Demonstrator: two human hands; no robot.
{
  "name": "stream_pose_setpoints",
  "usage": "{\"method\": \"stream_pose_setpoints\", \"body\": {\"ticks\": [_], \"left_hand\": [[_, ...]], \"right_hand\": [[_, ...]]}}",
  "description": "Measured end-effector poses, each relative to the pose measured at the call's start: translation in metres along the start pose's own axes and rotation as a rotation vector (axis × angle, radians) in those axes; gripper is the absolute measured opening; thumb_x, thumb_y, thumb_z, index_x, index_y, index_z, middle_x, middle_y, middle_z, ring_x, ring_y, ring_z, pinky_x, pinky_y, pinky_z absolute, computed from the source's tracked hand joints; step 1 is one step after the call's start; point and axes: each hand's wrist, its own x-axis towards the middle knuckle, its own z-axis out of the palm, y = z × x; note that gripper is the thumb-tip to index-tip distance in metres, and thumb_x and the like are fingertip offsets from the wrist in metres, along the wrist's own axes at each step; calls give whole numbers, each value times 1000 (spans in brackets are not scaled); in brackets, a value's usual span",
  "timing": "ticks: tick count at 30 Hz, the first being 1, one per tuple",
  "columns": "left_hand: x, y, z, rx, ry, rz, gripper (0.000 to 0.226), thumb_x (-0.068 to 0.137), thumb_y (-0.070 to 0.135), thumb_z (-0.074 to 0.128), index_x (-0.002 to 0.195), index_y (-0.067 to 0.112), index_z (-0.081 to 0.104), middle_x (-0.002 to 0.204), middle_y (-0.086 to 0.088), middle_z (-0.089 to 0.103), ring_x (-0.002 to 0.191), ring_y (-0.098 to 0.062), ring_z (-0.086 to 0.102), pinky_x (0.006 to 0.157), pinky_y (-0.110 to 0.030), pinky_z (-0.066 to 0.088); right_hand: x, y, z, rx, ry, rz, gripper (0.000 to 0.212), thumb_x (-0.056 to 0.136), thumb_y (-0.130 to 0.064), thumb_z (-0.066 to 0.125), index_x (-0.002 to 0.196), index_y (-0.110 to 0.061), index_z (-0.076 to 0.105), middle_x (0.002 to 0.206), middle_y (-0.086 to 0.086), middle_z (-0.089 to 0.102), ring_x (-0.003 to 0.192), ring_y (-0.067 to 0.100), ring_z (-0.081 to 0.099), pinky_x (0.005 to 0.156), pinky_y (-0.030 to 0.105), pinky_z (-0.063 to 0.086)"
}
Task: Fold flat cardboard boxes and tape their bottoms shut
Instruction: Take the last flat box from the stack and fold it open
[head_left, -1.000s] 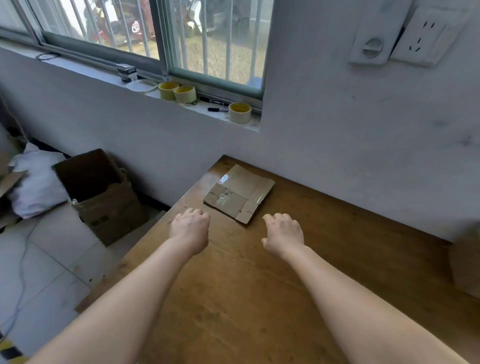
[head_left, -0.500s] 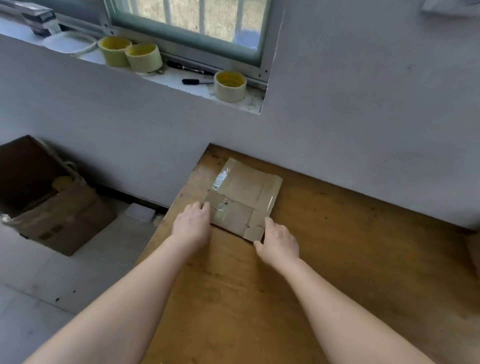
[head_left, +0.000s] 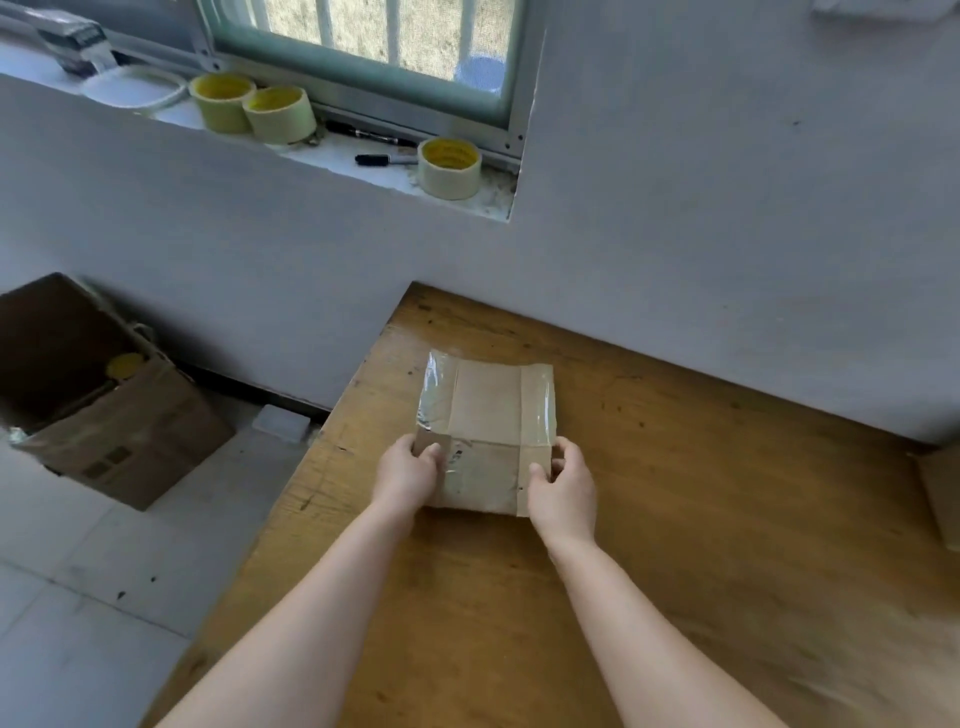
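A flattened brown cardboard box (head_left: 485, 405) with shiny clear tape strips along both sides lies near the far left corner of the wooden table (head_left: 675, 545). My left hand (head_left: 408, 473) grips its near left edge, thumb on top. My right hand (head_left: 563, 486) grips its near right edge the same way. The box sits squared to me, its near end held between both hands. Three rolls of yellowish tape stand on the window sill: two together (head_left: 254, 109) and one apart (head_left: 449, 167).
Two black markers (head_left: 376, 150) lie on the sill between the tape rolls. An open cardboard carton (head_left: 104, 415) with things inside stands on the tiled floor to the left. More cardboard (head_left: 943, 493) shows at the table's right edge. The wall runs behind the table.
Both hands reached forward to the flat box and took hold of its near edges. The box turned from a slanted lie to square with me and came a little closer.
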Motion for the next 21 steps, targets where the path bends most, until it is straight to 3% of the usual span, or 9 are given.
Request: {"method": "stream_pose_setpoints", "body": {"ticks": [3,4,6,8,10,14,17,21], "left_hand": [[-37,-11,17,-185,68,-12,44,96,26,54,133,2,50,135,-12,54,124,-28,49,104,-43,40],[-51,-16,23,-239,96,3,37,95,25,56,126,4,55,129,-10,57,118,-26,53,100,-39,44],[-83,-21,35,-371,139,46,9,94,19,58,99,14,65,105,-4,65,92,-17,61,75,-26,51],[-115,-24,48,-456,163,75,9,93,16,59,85,14,63,88,-2,67,80,-17,60,64,-27,48],[-145,-29,64,-494,194,92,10,93,15,60,84,13,63,84,-2,68,77,-16,61,65,-30,48],[-199,-32,92,-546,241,137,14,94,13,58,81,14,63,80,1,67,70,-9,59,58,-21,48],[-232,-33,109,-568,252,188,18,94,11,57,77,13,62,76,1,65,62,-3,56,55,-15,46],[-264,-29,126,-556,218,243,19,96,13,54,78,14,62,77,1,66,67,-8,56,62,-25,46]], "right_hand": [[-16,20,-22,87,18,11,49,96,-19,55,143,-18,41,133,4,52,123,20,48,104,44,42],[-22,28,-32,112,21,5,48,96,-20,55,142,-17,43,134,4,52,124,20,48,105,43,41],[-35,44,-52,156,12,-17,44,96,-20,56,138,-16,48,134,2,55,124,20,49,106,42,41],[-49,60,-73,190,11,-33,39,95,-20,57,134,-16,52,129,1,58,120,19,52,104,42,43],[-63,75,-94,209,12,-55,36,95,-19,57,130,-16,54,123,1,61,114,18,56,100,41,46],[-87,99,-139,245,9,-114,32,95,-19,57,127,-15,55,116,0,63,108,17,58,96,39,49],[-104,113,-168,285,36,-137,32,96,-17,56,127,-14,55,115,-2,63,104,14,58,91,30,48],[-125,129,-200,331,78,-130,34,96,-17,56,130,-17,52,110,-7,58,102,10,55,91,27,47]]}}
